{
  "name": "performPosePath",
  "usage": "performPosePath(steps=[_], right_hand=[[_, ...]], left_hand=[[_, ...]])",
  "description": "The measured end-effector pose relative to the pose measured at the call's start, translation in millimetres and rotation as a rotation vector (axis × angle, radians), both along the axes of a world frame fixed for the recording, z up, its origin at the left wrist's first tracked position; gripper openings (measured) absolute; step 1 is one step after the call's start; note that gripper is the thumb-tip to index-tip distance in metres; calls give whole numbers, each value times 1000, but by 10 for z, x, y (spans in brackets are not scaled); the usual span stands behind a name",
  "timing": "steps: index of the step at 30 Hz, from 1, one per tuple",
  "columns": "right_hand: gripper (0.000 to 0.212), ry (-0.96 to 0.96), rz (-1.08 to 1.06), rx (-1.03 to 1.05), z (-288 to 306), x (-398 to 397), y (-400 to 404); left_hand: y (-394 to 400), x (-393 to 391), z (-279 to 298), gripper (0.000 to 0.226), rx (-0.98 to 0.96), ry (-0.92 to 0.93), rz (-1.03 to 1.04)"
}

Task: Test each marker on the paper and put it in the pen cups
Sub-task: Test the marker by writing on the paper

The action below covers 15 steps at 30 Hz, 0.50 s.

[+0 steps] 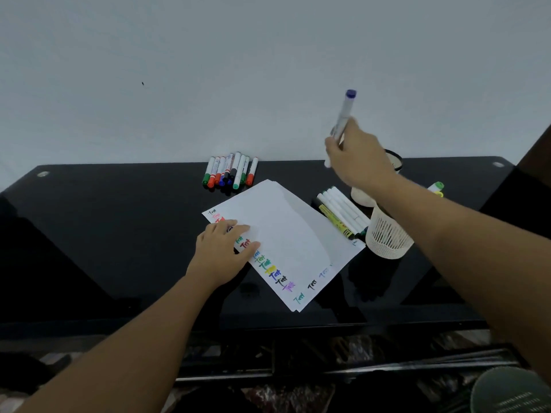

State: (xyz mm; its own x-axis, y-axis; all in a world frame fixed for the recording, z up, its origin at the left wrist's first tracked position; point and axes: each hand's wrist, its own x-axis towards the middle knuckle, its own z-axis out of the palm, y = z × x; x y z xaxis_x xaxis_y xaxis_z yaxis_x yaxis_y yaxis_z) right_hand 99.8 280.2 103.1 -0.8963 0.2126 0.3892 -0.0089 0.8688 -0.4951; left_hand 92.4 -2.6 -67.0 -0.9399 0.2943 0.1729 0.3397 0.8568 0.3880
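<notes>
— What do you have nearest you?

— My left hand (222,250) lies flat, fingers straight, pressing the near-left edge of the paper (286,234), thin white sheets on the glossy black table (119,234). Coloured test scribbles run down the paper's left margin and near corner.

— And to the right?

— A white slatted pen cup (387,238) stands just beside the paper's right corner. A row of slim white markers (343,213) lies touching that corner, one with a yellow barrel.

— Farther back?

— My right hand (359,160) is raised, fingers curled round a blue-capped marker (344,114), cap pointing up. Behind it sits a second cup (395,163) with a dark rim, mostly hidden. At the far edge lies a bundle of mixed-colour markers (231,172).
</notes>
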Motion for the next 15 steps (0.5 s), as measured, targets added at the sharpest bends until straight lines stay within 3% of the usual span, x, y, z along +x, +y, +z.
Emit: performPosePath(steps=[7,15], right_hand=[[23,25,-151,33,222,-112,657],[28,-96,-226,19,47,-118,957]], left_hand=[[-6,-16,-24,53,9,10,7],[5,-20,-21,52,18,15,14]])
